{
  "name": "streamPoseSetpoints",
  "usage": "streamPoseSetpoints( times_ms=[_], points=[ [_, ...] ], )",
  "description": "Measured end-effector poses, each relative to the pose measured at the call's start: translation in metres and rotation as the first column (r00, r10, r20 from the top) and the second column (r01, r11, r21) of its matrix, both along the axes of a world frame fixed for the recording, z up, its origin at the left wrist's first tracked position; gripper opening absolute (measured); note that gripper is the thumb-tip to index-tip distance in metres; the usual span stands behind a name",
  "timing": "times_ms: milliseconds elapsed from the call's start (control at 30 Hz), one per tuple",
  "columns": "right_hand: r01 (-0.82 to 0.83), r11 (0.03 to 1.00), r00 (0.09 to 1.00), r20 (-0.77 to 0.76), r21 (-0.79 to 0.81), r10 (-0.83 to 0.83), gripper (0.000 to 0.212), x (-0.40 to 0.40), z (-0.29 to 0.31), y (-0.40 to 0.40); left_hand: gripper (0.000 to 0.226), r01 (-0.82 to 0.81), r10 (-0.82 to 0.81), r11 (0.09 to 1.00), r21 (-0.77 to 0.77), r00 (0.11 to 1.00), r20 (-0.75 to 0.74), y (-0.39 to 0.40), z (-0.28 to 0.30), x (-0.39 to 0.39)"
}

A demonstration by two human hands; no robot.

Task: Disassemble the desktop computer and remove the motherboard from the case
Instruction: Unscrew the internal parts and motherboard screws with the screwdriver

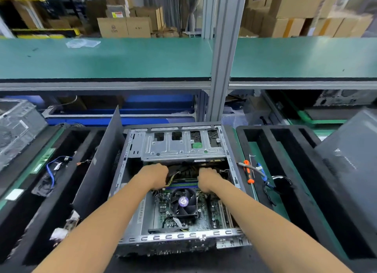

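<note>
Both hands are reached into the open desktop case (234,164), which lies on its side directly ahead of the person. The left hand (156,176) and right hand (208,180) are curled at the far edge of the motherboard (206,215), among the black cable bundle (183,170) below the drive cage (179,148); whether anything is actually gripped cannot be told, as the fingertips are hidden. The motherboard is still seated flat on the case floor, its long axis running from the near wall toward the cage, with the CPU fan (183,202) between the forearms. Both hands are equally near. Lifting room is judged open upward only; the cage and case walls bound the sides. An orange screwdriver (248,173) lies just right of the case
</note>
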State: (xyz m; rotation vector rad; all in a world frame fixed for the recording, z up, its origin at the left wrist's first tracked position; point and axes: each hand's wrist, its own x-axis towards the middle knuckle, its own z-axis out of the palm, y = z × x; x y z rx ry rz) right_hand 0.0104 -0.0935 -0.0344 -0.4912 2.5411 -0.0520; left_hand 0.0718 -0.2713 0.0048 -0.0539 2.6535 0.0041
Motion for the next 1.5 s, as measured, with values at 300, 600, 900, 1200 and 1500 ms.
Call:
streamPoseSetpoints(
  times_ms=[300, 600, 900, 1200, 1500],
  points=[
    [0.069, 0.997, 0.994, 0.078, 0.031, -0.071, 0.032, -0.018, -0.005, -0.012, 0.022, -0.046, 0.048, 0.999, -0.022, 0.996, 0.075, -0.006, -0.006, 0.007],
    [0.122, 0.990, 0.982, 0.136, 0.074, -0.132, 0.040, -0.024, -0.006, -0.020, 0.026, -0.138, 0.158, 0.978, 0.154, 0.980, -0.125, -0.011, -0.013, 0.011],
    [0.258, 0.966, 0.957, 0.149, -0.034, -0.250, 0.036, -0.021, -0.010, -0.020, 0.015, -0.108, 0.128, 0.983, 0.150, 0.983, -0.129, -0.010, -0.012, 0.011],
    [0.135, 0.988, 0.986, 0.093, 0.070, -0.141, 0.035, -0.022, -0.013, -0.023, 0.012, -0.115, 0.137, 0.979, 0.171, 0.983, -0.123, -0.010, -0.013, 0.011],
    [0.087, 0.991, 0.993, 0.067, 0.099, -0.093, 0.033, -0.023, -0.012, -0.026, 0.010, -0.101, 0.125, 0.978, 0.181, 0.984, -0.126, -0.011, -0.012, 0.010]
  ],
)
